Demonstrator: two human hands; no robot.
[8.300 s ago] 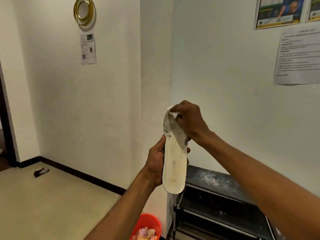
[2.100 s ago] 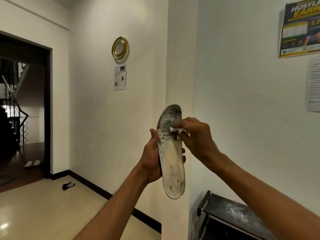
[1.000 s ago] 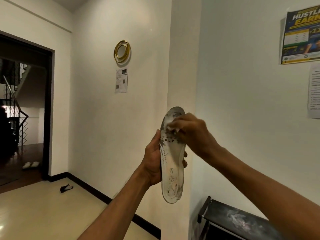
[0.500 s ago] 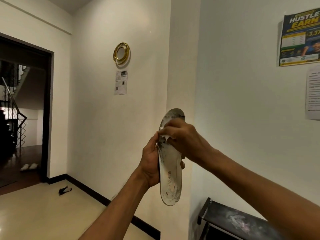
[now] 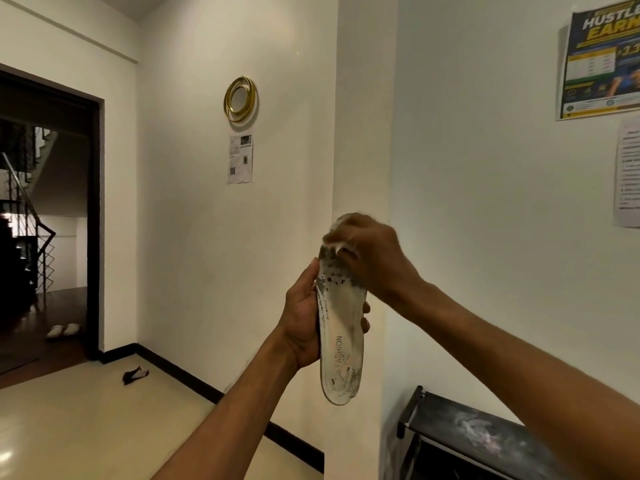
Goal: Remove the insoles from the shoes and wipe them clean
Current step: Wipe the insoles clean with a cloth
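In front of the wall corner (image 5: 360, 133), out of its shoe and held upright, toe end up: one insole (image 5: 341, 341). Gripped around its middle by the left hand (image 5: 301, 320), thumb on one long edge, fingertips showing round the other. Rubbed at the toe end by the right hand (image 5: 374, 258), fingers bunched on a small white wipe (image 5: 334, 242), both blurred.

Dark grey grime across the upper part, just below the wipe. Lighter smudges at the heel, the end nearest the shoe rack (image 5: 485, 434) at the foot of the corner. Cleaner through the middle, around the printed word.

Judged mid-wipe. Removal done for this insole, cleaning only partly done, toe and heel patches left to clear. No shoes and no second insole in view, so no telling how much of the rest remains.
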